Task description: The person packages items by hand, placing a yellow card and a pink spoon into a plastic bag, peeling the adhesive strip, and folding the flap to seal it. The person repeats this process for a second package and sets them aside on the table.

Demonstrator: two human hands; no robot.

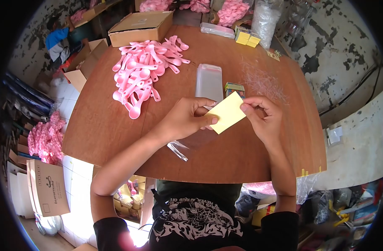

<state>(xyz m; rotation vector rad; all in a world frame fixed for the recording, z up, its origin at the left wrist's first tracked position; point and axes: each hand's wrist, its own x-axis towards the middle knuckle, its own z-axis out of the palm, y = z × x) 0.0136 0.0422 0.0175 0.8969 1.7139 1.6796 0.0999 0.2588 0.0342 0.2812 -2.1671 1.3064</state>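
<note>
- Head view: left hand point(186, 116), thumb uppermost, clamps one end of a yellow rectangular paper card point(230, 112).
- Right hand point(266, 117), fingers curled, pinches its opposite end.
- Card slants above the brown wooden table point(170, 90).

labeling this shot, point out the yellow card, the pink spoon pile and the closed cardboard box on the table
yellow card point(230, 113), head view, middle of its face
pink spoon pile point(135, 76), head view, spoons mid-heap
cardboard box point(137, 23), head view, top
</note>
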